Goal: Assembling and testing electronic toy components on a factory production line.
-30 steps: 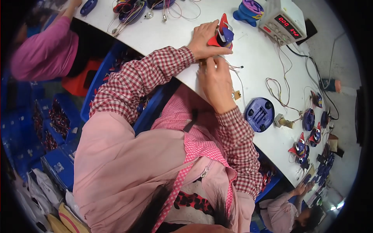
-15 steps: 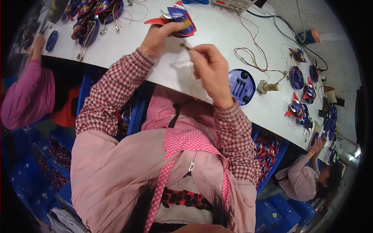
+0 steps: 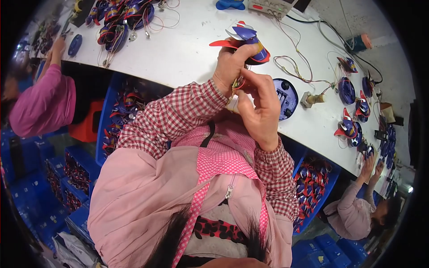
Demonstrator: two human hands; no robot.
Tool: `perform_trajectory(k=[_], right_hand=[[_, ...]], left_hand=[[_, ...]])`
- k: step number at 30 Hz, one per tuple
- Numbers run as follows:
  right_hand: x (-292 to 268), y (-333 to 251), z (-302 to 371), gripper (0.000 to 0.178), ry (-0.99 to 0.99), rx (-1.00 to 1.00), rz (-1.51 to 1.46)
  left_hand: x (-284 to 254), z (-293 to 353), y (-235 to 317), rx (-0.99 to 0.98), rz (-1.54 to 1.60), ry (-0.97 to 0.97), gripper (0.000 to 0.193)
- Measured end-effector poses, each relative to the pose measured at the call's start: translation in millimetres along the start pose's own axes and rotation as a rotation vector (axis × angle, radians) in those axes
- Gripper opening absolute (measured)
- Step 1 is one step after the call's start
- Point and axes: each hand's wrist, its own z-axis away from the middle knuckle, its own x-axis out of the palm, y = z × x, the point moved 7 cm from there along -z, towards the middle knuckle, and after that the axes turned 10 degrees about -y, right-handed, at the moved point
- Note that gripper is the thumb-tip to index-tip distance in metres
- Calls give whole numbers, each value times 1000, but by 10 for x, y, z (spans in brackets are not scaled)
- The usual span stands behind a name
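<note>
Toy shell (image 3: 255, 41) | left grip (image 3: 230, 67) closed round it | right grip (image 3: 259, 107) pinching wires (image 3: 238, 83) | near table edge (image 3: 181, 73)

Table (image 3: 192, 49): brightly, evenly lit, edge bent by the wide lens (corners of the view sunk in black)
Right hand (image 3: 261, 109): well lit, fairly crisp
Lamp (image 3: 410, 189): glaring, small and white, at far right
Crates (image 3: 27, 196): dim, blurred toward the left rim
</note>
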Motion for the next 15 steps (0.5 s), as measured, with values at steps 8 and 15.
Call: perform_trajectory(k=[8, 15], right_hand=[[84, -244, 66, 40, 6, -165, 99], [71, -449, 155, 26, 86, -337, 285]], left_hand=[[61, 136, 205, 55, -27, 74, 15], [17, 337, 274, -40, -67, 150, 17]])
